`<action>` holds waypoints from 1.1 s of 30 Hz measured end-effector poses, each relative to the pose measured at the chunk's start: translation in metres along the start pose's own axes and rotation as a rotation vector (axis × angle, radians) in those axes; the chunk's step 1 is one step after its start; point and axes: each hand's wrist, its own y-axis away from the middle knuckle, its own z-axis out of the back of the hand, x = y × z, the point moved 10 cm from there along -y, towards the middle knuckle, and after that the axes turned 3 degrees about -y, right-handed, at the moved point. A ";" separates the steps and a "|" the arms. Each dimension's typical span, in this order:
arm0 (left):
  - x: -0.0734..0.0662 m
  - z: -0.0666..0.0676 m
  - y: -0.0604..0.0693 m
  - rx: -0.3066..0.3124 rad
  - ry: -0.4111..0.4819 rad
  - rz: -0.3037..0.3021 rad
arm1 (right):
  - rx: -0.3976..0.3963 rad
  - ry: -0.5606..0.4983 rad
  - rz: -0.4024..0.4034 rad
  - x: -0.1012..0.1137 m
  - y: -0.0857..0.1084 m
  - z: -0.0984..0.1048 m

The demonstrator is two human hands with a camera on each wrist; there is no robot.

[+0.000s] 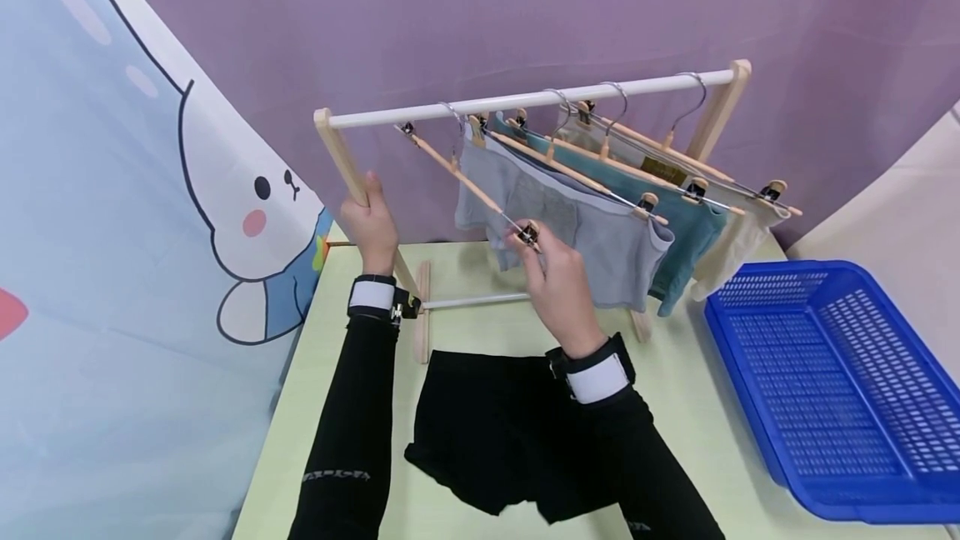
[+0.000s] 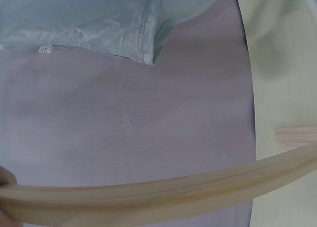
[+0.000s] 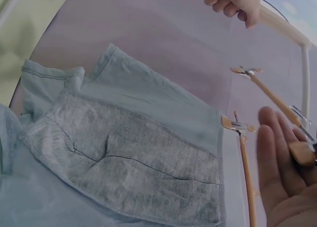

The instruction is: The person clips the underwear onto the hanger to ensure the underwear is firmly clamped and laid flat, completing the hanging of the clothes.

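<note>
My left hand (image 1: 372, 227) grips the wooden side post (image 1: 341, 158) of a small clothes rack; the left wrist view shows that post up close. My right hand (image 1: 561, 290) pinches the near clip (image 1: 528, 235) of a bare clip hanger (image 1: 474, 187), which hooks on the white rail (image 1: 510, 106). Grey boxer briefs (image 1: 615, 252) hang from the clip hanger beside it, their grey front panel (image 3: 133, 153) large in the right wrist view. Below the hands, black shorts (image 1: 502, 432) lie spread on the table, partly covered by my right forearm.
Farther right on the rail hang teal underwear (image 1: 686, 244) and a cream garment (image 1: 738, 227), each on a clip hanger. A blue perforated basket (image 1: 750, 373) stands on the table's right side. A purple curtain (image 1: 375, 23) is behind the rack, and a cartoon-printed cloth (image 1: 135, 407) is at left.
</note>
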 end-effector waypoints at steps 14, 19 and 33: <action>0.006 0.007 0.001 -0.018 -0.007 0.023 | -0.070 -0.060 0.124 0.020 0.001 0.015; 0.009 0.006 0.005 -0.007 -0.014 0.041 | -0.051 -0.046 0.166 0.023 0.012 0.020; 0.002 0.001 0.001 0.015 -0.026 0.038 | 0.087 0.069 0.037 -0.017 0.047 0.029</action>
